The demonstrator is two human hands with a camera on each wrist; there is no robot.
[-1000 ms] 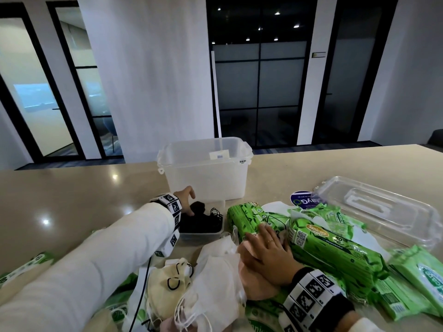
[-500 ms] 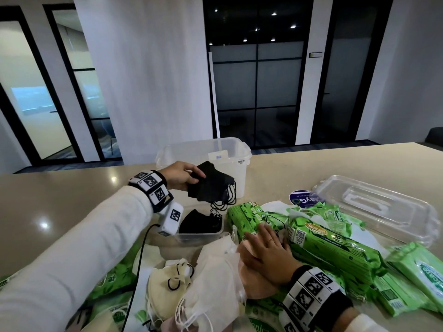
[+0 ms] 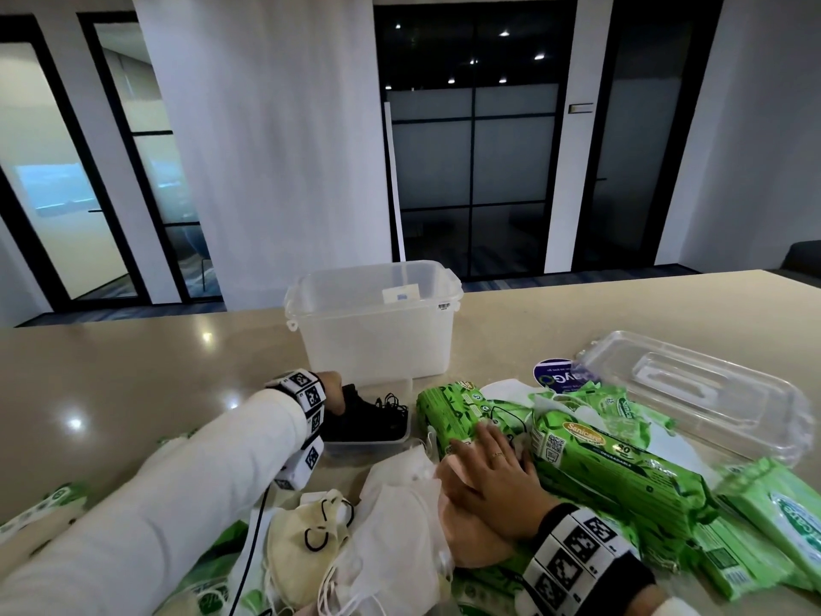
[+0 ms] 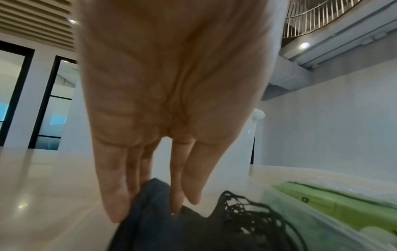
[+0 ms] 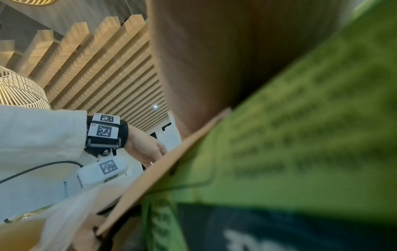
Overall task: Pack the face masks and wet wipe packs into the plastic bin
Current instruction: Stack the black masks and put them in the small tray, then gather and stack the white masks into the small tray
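Note:
The translucent plastic bin (image 3: 377,340) stands open at mid-table, and nothing dark shows through its walls. Just in front of it, a small clear tray (image 3: 402,439) holds black face masks (image 3: 368,420). My left hand (image 3: 333,393) reaches down into that tray. In the left wrist view its fingers (image 4: 116,200) point down and pinch a fold of a black mask (image 4: 154,188). My right hand (image 3: 484,464) lies flat on a peach mask (image 3: 466,544). White masks (image 3: 400,517) and a cream mask (image 3: 302,540) lie near me. Green wet wipe packs (image 3: 622,473) sit to the right.
The bin's clear lid (image 3: 693,393) lies upside down at the right. More green packs lie at the far right (image 3: 777,517) and far left (image 3: 53,500). A long green pack (image 3: 448,415) lies beside the tray. Bare tabletop (image 3: 133,375) stretches to the left.
My left hand had lifted a black mask up beside the bin half a second ago. It has now come back down to the small tray. My right hand has stayed flat on the peach mask.

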